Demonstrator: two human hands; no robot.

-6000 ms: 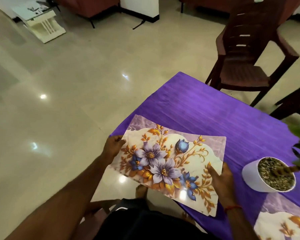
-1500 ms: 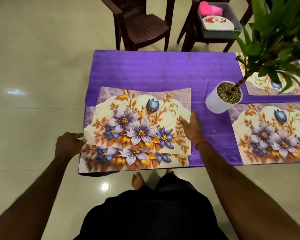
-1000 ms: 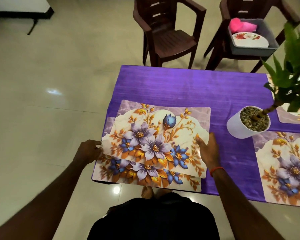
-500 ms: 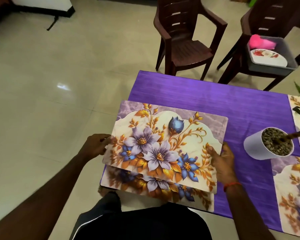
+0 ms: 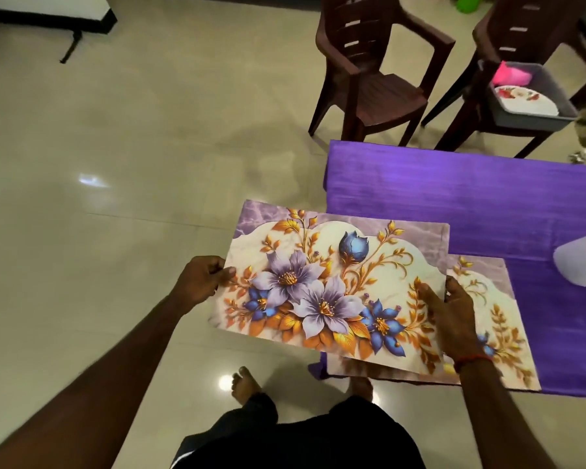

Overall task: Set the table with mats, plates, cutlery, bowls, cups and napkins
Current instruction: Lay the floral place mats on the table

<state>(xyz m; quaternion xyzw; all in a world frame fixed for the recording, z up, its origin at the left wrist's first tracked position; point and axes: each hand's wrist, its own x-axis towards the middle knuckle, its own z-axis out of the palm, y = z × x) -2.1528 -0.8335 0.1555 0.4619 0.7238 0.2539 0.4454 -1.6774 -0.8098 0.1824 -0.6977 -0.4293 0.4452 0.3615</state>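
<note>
Evidently to keep it flat, left hand (image 5: 202, 282) and right hand (image 5: 450, 319) pinch the raised mat's (image 5: 325, 286) 2 short edges, overhanging the table's (image 5: 454, 184) near-left corner.

We are holding the first mat (image 5: 322, 286) by its two short edges. It is showing purple and blue flowers with golden leaves, and most of it is hanging out over the floor. Its right end is covering part of the second mat (image 5: 487, 319), which has the same print and is lying flat on the purple cloth (image 5: 454, 184). A white plate (image 5: 526, 103) with red flowers is lying in the grey tub (image 5: 535, 120).
</note>
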